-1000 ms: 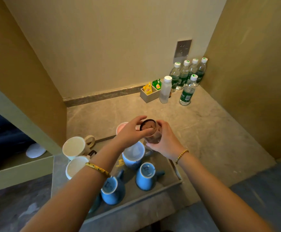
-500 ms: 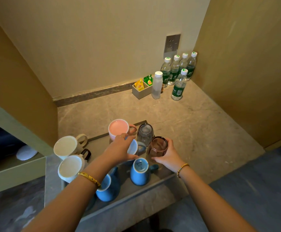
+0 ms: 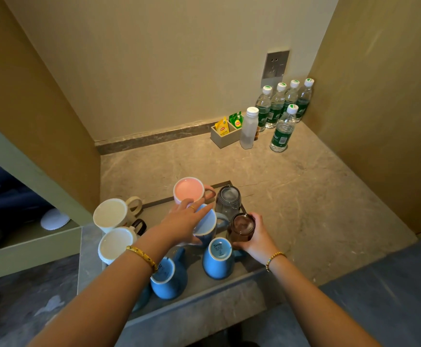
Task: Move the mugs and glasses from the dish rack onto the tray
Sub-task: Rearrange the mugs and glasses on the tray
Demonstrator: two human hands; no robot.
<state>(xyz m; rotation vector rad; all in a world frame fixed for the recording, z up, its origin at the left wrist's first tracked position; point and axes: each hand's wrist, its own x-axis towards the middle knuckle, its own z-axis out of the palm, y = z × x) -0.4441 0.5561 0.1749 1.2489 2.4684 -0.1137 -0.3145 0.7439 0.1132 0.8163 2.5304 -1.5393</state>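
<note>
A dark tray (image 3: 158,202) lies on the stone counter near its front edge. My right hand (image 3: 259,238) is shut on a brown glass (image 3: 240,227) that stands at the tray's right side. My left hand (image 3: 183,222) lies across the rim of a light blue mug (image 3: 207,227), fingers over the top and thumb on the near side. Behind them stand a pink mug (image 3: 189,190) and a clear glass (image 3: 228,200). Two darker blue mugs (image 3: 218,257) (image 3: 168,278) sit upside down at the tray's front. Two white mugs (image 3: 110,213) (image 3: 116,244) are at the left.
At the back right of the counter (image 3: 304,196) stand several water bottles (image 3: 282,132), a white bottle (image 3: 249,128) and a small box of tea bags (image 3: 225,134). Walls close in the left and right sides. A wall socket (image 3: 276,65) is above the bottles.
The brown glass came down from mid-air, where both hands held it, onto the tray's right side. My left hand let go of it and moved onto the light blue mug.
</note>
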